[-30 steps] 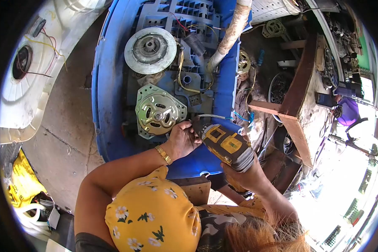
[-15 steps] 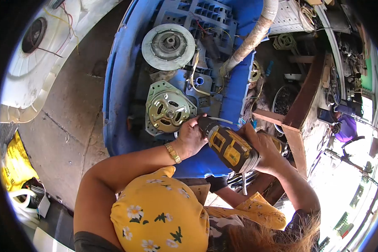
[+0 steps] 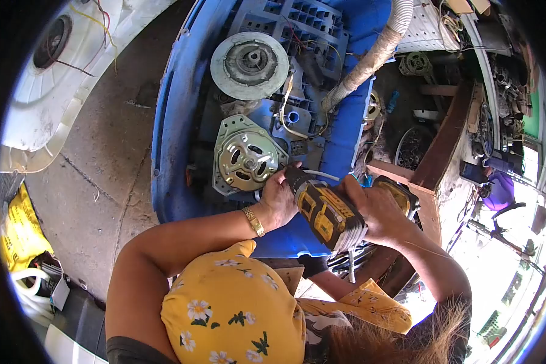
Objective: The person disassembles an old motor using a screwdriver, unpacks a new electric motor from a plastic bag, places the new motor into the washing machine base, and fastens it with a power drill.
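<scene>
My right hand [image 3: 379,209] is wrapped round a yellow and black power drill [image 3: 327,215], whose nose points up and left. Close to the drill's chuck, my left hand [image 3: 279,200] has its fingers bent at the lower right edge of a round metal motor [image 3: 249,161]; what lies between those fingers is hidden. The motor sits on a grey bracket inside a blue plastic housing [image 3: 179,115]. Above it in the housing is a round grey pulley wheel [image 3: 249,65]. A thin pale cable runs beside the chuck.
A ribbed hose [image 3: 373,57] crosses the housing's right side. Right of it stands a wooden frame [image 3: 443,142]. A white plastic tub [image 3: 48,91] is at the upper left, a yellow bag [image 3: 25,230] at the left. Someone's floral yellow head covering [image 3: 233,303] fills the lower middle.
The housing, motor and pulley appear slightly further right in the view. The drill's rear has shifted a little left, while my right hand sits slightly further right. Both hands stay near the motor's edge and drill.
</scene>
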